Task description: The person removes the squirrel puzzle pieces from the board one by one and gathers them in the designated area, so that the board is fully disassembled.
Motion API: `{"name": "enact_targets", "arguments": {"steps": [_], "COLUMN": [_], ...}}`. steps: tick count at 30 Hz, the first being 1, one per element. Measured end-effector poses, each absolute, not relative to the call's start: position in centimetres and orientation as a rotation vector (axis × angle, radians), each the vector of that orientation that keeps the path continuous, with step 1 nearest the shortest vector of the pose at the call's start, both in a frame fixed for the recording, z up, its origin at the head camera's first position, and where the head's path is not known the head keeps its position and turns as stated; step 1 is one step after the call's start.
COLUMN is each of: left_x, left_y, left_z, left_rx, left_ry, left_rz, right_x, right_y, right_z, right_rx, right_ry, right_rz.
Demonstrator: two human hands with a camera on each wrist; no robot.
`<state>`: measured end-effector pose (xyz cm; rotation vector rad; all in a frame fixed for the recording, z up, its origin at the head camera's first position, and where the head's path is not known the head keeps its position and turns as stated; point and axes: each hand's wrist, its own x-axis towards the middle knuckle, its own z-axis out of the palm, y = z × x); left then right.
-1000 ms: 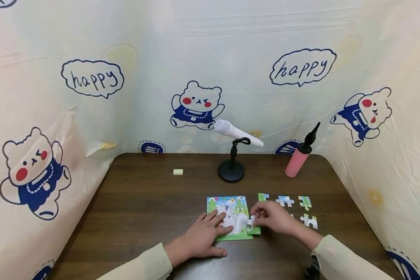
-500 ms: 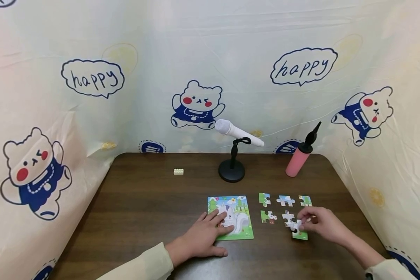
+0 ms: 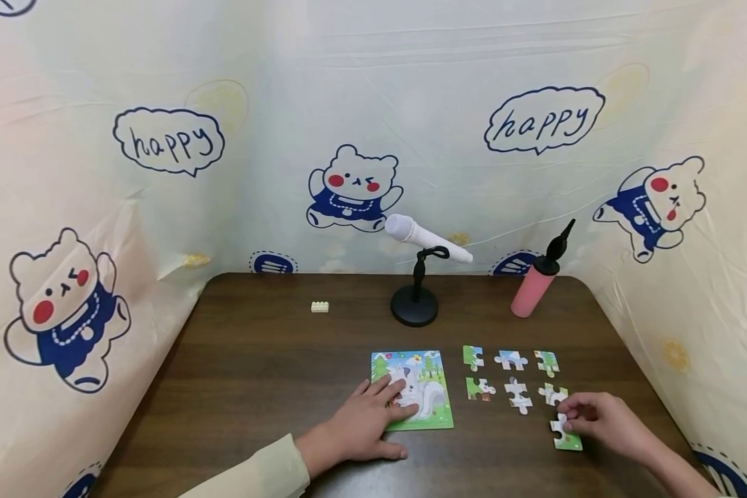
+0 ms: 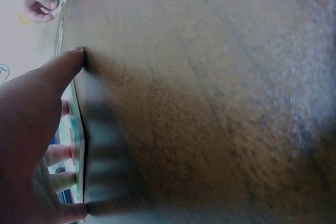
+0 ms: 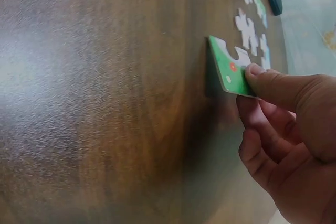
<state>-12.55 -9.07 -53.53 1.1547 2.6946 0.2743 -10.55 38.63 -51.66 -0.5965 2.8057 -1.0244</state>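
My left hand (image 3: 364,423) lies spread over the left part of a square picture board (image 3: 434,373) showing a white squirrel; its fingers rest straight on the board in the left wrist view, and the thumb touches the table. Farther right, my right hand (image 3: 610,420) pinches a green-and-white corner puzzle piece (image 3: 566,440) between thumb and fingers. The right wrist view shows this puzzle piece (image 5: 231,72) tilted, close over the tabletop; whether it touches is unclear. Beyond it, several loose puzzle pieces (image 3: 518,401) lie in two rows, the nearest one (image 3: 552,393) beside my right fingertips.
At the back of the brown table (image 3: 255,387) stand a white microphone (image 3: 432,238) on a black stand (image 3: 414,306) and a pink hand pump (image 3: 532,292). A small cream toy brick (image 3: 320,306) sits back left. Printed cloth (image 3: 255,207) surrounds the table's back and sides.
My right hand has carried the corner piece from the board's lower right edge rightward, past the loose pieces, to the near side of the right column. My left hand stays on the board.
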Motion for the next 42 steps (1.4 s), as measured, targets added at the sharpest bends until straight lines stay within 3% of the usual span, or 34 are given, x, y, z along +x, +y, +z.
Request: {"name": "enact_targets", "arguments": {"steps": [18,28,35,42], "left_x": [-12.6,-12.7,-12.7,-13.8], "left_y": [-9.1,-8.9,-9.0,-9.9], "left_z": [-53.5,-53.7,-53.5,-53.1], "left_rx": [1.160,1.195,1.210,1.164], "left_ry": [2.689,2.696,2.704,2.803], "left_rz": [0.270,0.239,0.246,0.239], "right_x": [-10.7,-11.3,-13.6,-16.9], "right_y": [38.9,38.7,35.8,29.6], "right_z": [-53.1,-51.5,-49.3,-47.3], "right_rx": [-0.555,-0.470,-0.567,-0.746], "right_ry": [2.871,2.770,2.793,2.709], "right_rz": [-0.893,-0.873,-0.890,-0.878]}}
